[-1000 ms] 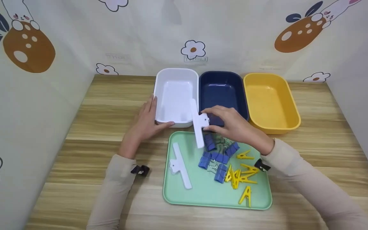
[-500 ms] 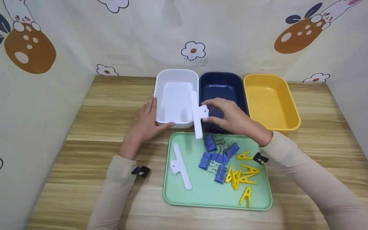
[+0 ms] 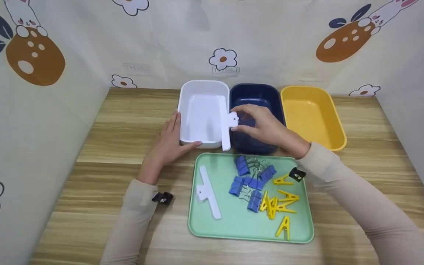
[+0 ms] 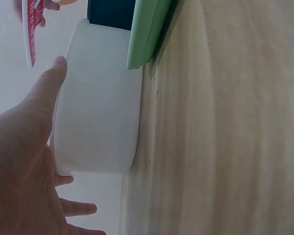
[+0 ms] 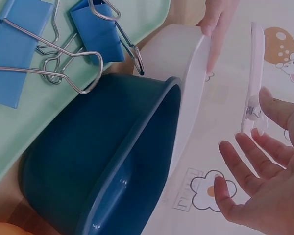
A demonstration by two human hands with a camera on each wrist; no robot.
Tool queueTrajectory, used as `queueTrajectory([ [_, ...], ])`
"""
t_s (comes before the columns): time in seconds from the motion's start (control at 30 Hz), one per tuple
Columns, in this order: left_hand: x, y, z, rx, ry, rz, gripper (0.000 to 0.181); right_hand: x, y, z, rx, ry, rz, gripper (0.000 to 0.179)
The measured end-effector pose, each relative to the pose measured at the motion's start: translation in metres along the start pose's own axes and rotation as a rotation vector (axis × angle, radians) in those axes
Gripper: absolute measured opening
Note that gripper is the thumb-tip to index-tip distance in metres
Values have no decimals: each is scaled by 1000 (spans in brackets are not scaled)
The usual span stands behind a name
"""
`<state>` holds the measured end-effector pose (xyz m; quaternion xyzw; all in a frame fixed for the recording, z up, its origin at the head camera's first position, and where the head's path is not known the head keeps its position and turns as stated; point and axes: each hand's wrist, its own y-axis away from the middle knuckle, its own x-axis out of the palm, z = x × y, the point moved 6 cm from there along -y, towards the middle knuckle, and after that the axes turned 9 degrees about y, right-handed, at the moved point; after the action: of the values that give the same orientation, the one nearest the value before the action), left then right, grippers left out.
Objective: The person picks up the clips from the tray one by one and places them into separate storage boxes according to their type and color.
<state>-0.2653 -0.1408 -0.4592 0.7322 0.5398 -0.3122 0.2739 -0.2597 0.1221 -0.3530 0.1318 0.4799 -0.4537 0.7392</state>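
My right hand (image 3: 265,127) pinches a white bag clip (image 3: 225,125) by its handle between thumb and fingertips. The clip's long bar points away from me, over the right rim of the white bin (image 3: 201,114). In the right wrist view the clip (image 5: 255,63) stands above the bins' rims. My left hand (image 3: 168,141) rests against the white bin, fingers along its left side and thumb at the front rim; the left wrist view shows these fingers extended. A second white bag clip (image 3: 208,193) lies on the left of the green tray (image 3: 234,224).
On the tray, several blue binder clips (image 3: 255,201) and several yellow clothespins (image 3: 271,208) lie loose. A navy bin (image 3: 241,143) adjoins the white one, with a yellow bin (image 3: 311,117) at its right. Patterned sheeting (image 3: 168,44) rises behind the wooden table (image 3: 98,158).
My right hand has carried the bag clip forward, away from the tray and up to the white bin's right rim. The left hand has stayed at the bin.
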Motion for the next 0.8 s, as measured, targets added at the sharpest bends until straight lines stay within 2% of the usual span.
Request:
queueTrajectory([
  [0.2,0,0,0,-10,0,4,127,-3,-9,-2,-5,3,-14,45],
  [0.53,0,1,0,-18,-1,-2,127,-6,-24,-8,99,-8,52,47],
  [0.8,-1,0,0,-7,-15,-5,126,-4,-37,-11,123,-4,77,46],
])
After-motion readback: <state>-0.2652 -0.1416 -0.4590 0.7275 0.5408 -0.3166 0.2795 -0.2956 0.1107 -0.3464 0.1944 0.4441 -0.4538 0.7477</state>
